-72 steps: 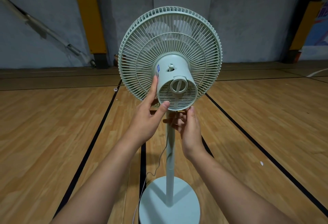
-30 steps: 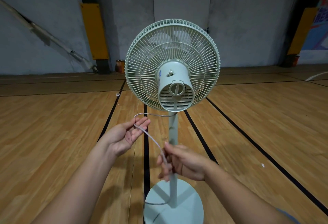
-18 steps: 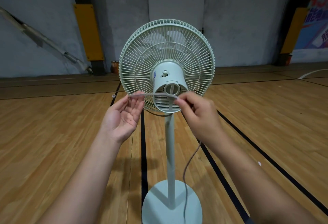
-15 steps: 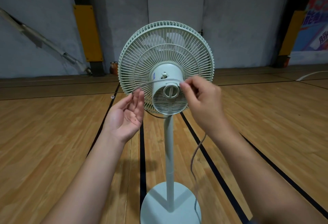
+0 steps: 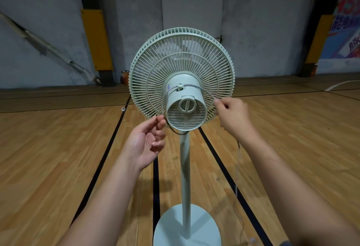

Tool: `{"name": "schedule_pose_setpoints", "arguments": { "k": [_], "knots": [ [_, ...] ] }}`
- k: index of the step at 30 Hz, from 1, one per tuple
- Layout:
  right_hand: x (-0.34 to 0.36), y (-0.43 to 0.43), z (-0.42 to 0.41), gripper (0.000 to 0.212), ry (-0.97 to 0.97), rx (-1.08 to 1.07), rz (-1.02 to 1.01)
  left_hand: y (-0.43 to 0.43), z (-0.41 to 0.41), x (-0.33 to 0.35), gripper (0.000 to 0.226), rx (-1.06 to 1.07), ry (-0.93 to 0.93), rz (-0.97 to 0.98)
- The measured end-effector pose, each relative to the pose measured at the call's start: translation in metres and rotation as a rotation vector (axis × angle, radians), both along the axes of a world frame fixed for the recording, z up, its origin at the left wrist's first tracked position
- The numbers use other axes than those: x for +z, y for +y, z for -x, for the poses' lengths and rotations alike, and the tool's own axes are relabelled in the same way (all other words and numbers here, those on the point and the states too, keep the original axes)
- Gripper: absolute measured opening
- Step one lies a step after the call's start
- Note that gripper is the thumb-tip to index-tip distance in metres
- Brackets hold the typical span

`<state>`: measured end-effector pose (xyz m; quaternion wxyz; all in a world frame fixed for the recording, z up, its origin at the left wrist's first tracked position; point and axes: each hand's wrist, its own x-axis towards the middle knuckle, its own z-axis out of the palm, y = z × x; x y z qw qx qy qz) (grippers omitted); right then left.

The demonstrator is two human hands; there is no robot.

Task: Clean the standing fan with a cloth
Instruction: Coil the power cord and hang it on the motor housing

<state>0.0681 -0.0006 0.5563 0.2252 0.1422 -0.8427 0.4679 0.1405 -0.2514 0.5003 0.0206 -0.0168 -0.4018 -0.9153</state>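
Standing fan (image 5: 181, 64): upright on the wooden floor (image 5: 58, 158), back turned to the camera.
Motor housing (image 5: 186, 107): pale green drum at the hub of the rear grille (image 5: 148, 82), with a dial on its back face and a small knob on top.
Pole (image 5: 186, 177): straight down from under the motor housing to the round base (image 5: 175, 228).
Power cord (image 5: 208, 93): looped over the top of the motor housing by the knob, down its left flank and under it; from right of the housing, hanging to the floor.
Left hand (image 5: 144, 144): just below and left of the motor housing, palm showing, grip closed on the cord between thumb and forefinger.
Right hand (image 5: 233, 115): just right of the motor housing, knuckles to the camera, grip pinching the cord.
Yellow pad (image 5: 97, 39): on the wall, far behind and left of the motor housing.
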Motion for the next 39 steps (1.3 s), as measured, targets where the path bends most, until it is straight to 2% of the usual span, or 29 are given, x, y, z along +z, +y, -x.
{"name": "schedule_pose_setpoints", "arguments": {
  "k": [3,7,10,12,16,21,27,30,33,35,37,39],
  "knots": [
    [-0.029,-0.005,0.002,0.041,-0.127,0.043,-0.062,0.003,0.001,-0.007,0.011,-0.02,-0.041,0.049],
    [-0.055,-0.012,0.004,0.032,-0.168,0.104,-0.077,0.012,0.005,-0.017,0.009,-0.019,-0.131,0.147],
    [-0.075,-0.017,0.005,0.03,-0.187,0.134,-0.09,0.021,0.008,-0.026,0.006,-0.012,-0.182,0.318],
    [-0.092,-0.019,0.006,0.031,-0.189,0.142,-0.127,0.027,0.012,-0.032,0.014,0.042,-0.193,0.473],
    [-0.131,-0.026,0.001,0.03,-0.258,0.195,-0.208,0.037,0.018,-0.039,0.018,0.126,-0.138,0.704],
    [-0.174,-0.034,-0.021,0.029,-0.582,0.394,-0.285,0.046,0.016,-0.051,0.016,0.197,-0.048,1.056],
    [-0.185,-0.038,-0.035,0.032,-0.721,0.565,-0.284,0.051,0.012,-0.065,0.023,0.121,-0.019,1.235],
    [-0.186,-0.037,-0.036,0.03,-0.749,0.616,-0.311,0.041,0.006,-0.062,0.029,-0.052,-0.041,1.204],
    [-0.187,-0.031,-0.034,0.025,-0.759,0.632,-0.377,0.037,0.005,-0.062,0.042,-0.111,-0.06,1.126],
    [-0.187,-0.025,-0.03,0.022,-0.766,0.654,-0.486,0.033,0.005,-0.06,0.039,-0.083,-0.088,0.967],
    [-0.186,-0.018,-0.024,0.022,-0.768,0.66,-0.566,0.023,0.007,-0.057,0.022,0.001,-0.133,0.734],
    [-0.182,-0.012,-0.019,0.022,-0.755,0.636,-0.561,0.007,0.007,-0.051,0.01,0.051,-0.156,0.491]
  ]
}}
